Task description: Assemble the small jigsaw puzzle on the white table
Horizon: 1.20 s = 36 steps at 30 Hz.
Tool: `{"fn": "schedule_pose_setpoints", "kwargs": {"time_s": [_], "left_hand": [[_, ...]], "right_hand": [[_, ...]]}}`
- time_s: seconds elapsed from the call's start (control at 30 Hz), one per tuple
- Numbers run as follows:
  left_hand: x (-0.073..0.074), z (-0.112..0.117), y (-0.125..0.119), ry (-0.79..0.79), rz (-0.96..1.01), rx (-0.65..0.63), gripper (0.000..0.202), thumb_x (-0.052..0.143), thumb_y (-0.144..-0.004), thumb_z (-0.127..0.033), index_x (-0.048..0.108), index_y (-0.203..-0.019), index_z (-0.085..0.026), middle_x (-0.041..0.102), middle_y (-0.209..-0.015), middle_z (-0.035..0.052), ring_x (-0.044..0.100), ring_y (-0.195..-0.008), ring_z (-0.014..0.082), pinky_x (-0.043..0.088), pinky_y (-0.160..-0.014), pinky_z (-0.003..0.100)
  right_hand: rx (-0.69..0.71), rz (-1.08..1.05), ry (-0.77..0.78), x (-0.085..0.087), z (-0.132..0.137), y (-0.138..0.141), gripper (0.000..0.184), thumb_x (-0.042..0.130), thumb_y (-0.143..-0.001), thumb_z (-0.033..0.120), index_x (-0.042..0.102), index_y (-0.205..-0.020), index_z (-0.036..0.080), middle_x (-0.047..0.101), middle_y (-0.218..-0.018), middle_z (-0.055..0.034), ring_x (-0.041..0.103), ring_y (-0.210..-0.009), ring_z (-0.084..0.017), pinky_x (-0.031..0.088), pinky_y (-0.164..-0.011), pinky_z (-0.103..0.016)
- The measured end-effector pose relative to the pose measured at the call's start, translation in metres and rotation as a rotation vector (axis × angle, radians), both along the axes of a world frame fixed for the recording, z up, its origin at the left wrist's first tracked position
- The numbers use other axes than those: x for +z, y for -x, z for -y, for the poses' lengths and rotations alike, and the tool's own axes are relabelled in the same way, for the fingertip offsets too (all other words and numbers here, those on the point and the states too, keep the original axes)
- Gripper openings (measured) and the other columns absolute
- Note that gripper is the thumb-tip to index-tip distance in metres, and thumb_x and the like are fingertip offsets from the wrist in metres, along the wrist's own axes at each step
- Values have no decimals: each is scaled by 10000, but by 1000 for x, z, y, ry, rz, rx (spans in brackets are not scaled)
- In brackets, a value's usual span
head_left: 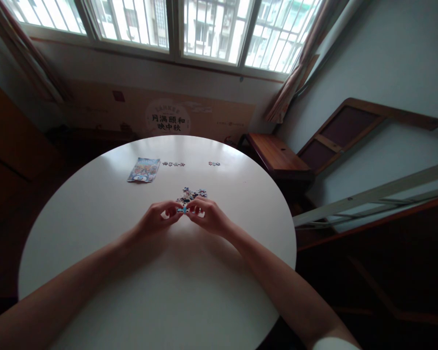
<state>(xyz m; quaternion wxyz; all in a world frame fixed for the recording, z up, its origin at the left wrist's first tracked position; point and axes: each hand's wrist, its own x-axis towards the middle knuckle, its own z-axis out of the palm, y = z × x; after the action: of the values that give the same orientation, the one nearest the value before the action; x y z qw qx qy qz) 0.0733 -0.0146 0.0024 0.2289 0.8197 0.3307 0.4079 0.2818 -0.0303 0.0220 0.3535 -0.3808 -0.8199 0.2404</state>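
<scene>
Both my hands meet over the middle of a round white table (95, 253). My left hand (157, 218) and my right hand (209, 216) pinch a small blue jigsaw piece (184, 209) between their fingertips, fingers curled. Just beyond them lies a small heap of loose jigsaw pieces (191, 194). Further back sits a colourful picture card (144, 169), with a short row of joined pieces (173, 164) beside it and a smaller cluster of pieces (214, 164) to the right.
A wide barred window (190, 29) runs along the far wall, with a printed cardboard panel (168, 119) beneath it. A wooden bench (277, 155) and leaning wooden frames (350, 131) stand to the right of the table.
</scene>
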Motion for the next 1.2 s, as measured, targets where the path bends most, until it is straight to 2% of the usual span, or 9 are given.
{"fn": "schedule_pose_setpoints", "kwargs": {"time_s": [0.33,0.57,0.9,1.2], "left_hand": [[3,1,-2,0,-4,6,129,599,-822,-237,665,-890,-149,578,-571,-42,515,-511,63,437,-537,158],[0,1,0,-4,-6,6,135,607,-826,-235,663,-911,-147,581,-579,-41,520,-516,62,437,-542,156],[9,5,-2,-31,9,60,121,615,-817,-235,665,-892,-155,572,-570,-46,520,-508,61,438,-537,155],[8,5,-1,-59,17,72,132,622,-812,-232,659,-918,-163,578,-569,-53,525,-504,62,449,-553,160]], "right_hand": [[-4,-1,0,2,1,0,94,592,-844,233,632,-901,171,596,-809,-18,561,-678,-102,467,-673,-247],[-5,-7,1,1,0,1,86,591,-843,227,632,-896,174,594,-813,-15,560,-681,-100,466,-665,-242],[-27,-24,-5,4,2,1,93,598,-840,215,635,-918,180,608,-838,-18,575,-696,-101,468,-672,-235],[-40,-51,-22,2,0,0,107,589,-847,210,638,-937,179,618,-863,-27,589,-710,-104,473,-681,-237]]}}
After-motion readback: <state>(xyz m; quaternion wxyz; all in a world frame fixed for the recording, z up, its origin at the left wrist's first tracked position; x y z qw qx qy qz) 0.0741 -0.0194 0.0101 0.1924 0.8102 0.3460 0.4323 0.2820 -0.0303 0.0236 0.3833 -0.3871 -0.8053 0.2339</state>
